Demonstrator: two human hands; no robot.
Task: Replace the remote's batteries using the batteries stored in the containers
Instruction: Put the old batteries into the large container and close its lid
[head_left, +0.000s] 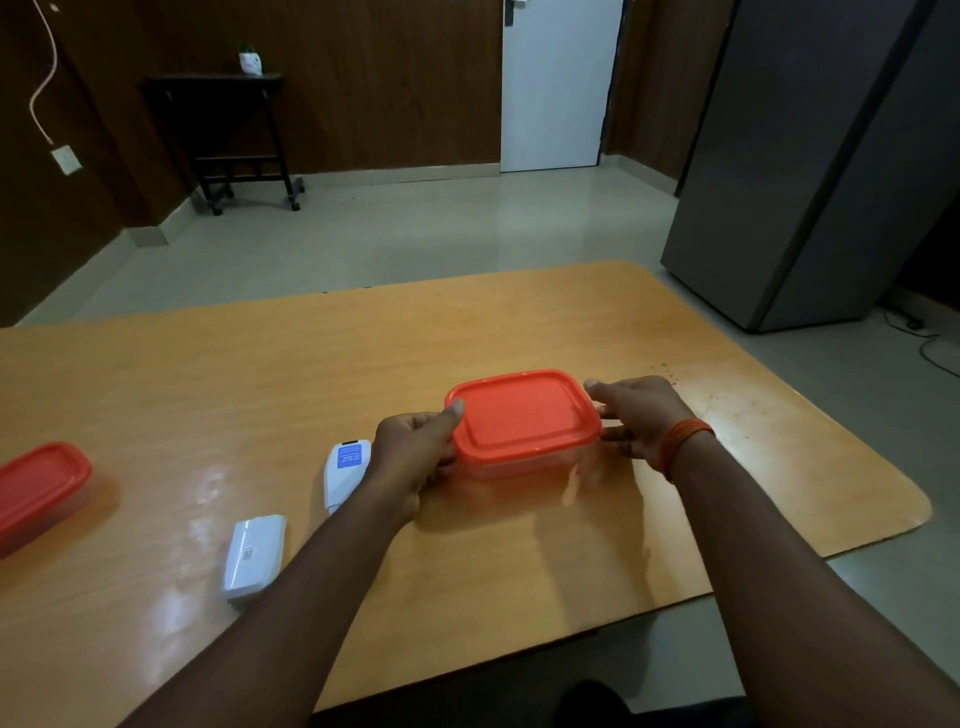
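A clear container with an orange lid (522, 415) stands on the wooden table (260, 374), lid closed. My left hand (415, 457) grips its left side, thumb on the lid's rim. My right hand (636, 413) holds its right side. A white remote (345, 470) lies face down just left of my left hand, a blue label on its back and partly hidden by my wrist. A white battery cover (254, 556) lies nearer to me on the left. What is inside the container is hidden.
A second orange-lidded container (39, 491) sits at the table's left edge. Beyond the table are a grey cabinet (810, 171) on the right, a dark side table (239, 135) on wheels at the back left, and a white door (558, 83).
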